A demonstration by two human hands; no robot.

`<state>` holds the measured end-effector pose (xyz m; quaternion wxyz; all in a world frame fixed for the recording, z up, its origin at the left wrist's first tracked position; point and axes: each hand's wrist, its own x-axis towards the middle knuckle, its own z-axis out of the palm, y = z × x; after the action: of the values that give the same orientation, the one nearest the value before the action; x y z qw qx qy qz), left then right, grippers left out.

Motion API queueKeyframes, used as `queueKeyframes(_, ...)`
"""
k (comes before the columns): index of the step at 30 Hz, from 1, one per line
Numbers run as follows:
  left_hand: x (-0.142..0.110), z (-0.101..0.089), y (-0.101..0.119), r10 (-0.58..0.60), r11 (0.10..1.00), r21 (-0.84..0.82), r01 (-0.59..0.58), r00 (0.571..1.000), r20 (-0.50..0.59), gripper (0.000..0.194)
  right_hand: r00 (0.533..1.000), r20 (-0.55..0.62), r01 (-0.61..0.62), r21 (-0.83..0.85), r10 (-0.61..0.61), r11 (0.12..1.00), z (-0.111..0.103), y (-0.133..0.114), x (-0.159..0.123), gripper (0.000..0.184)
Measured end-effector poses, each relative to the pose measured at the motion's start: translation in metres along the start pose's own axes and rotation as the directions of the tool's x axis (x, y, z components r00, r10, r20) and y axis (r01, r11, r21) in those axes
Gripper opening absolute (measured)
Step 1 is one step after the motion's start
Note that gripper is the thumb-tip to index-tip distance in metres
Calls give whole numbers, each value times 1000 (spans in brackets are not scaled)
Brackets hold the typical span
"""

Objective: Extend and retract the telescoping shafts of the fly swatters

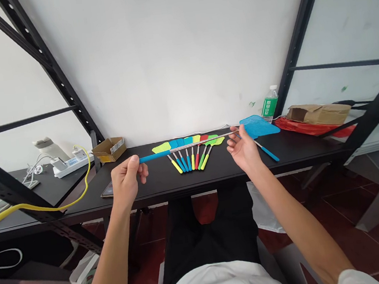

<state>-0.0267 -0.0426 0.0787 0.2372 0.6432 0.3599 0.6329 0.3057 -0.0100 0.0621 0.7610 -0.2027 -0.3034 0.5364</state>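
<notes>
I hold a blue fly swatter (260, 126) stretched out sideways over the black table (167, 182). My left hand (126, 178) is closed round its blue handle grip at the left. My right hand (244, 146) pinches the thin metal rod close to the blue mesh head at the right. Beneath the extended rod, a fanned row of several collapsed fly swatters (191, 153) lies on the table, with yellow, blue, red and green handles and heads. Another blue-handled swatter (267, 152) lies just right of my right hand.
A small cardboard box (109, 149) sits at the back left, a phone (107, 190) by the front edge. A green-labelled bottle (269, 103), a brown box (318, 113) and red bags stand at the right. A power strip (70, 164) and yellow cable (44, 205) lie left. Black rack struts frame both sides.
</notes>
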Motion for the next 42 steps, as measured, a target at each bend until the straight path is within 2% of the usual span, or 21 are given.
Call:
queueKeyframes(3, -3, -2, 6, 84, 987, 134, -92, 994, 62, 35, 989, -98, -108, 50, 112, 993, 0, 6, 1, 36)
queueKeyframes(7, -5, -6, 8, 119, 947, 285, -148, 986, 116, 30, 951, -152, -243, 174, 270, 954, -1, 13, 4, 33)
queueKeyframes(13, -6, -8, 4, 156, 913, 361, -188, 981, 116, 29, 902, -248, -290, 255, 353, 922, -1, 18, 5, 27)
queueKeyframes(17, -6, -9, 3, 141, 903, 398, -162, 987, 82, 32, 899, -289, -275, 213, 329, 937, -1, 21, 6, 25)
queueKeyframes(27, -6, -7, 3, 81, 933, 351, -81, 997, 15, 45, 956, -215, -173, 132, 198, 976, -5, 21, 8, 18)
queueKeyframes(31, -5, -8, 2, 74, 934, 350, -77, 997, 22, 45, 970, -187, -133, 131, 157, 982, -4, 19, 9, 16)
queueKeyframes(36, -5, -9, 4, 78, 935, 346, -82, 997, 24, 45, 966, -217, -102, 184, 142, 977, -1, 17, 9, 11)
queueKeyframes(42, -7, -4, 5, 107, 906, 405, -119, 993, 52, 40, 965, -245, -59, 158, 97, 986, -4, 17, 8, 9)
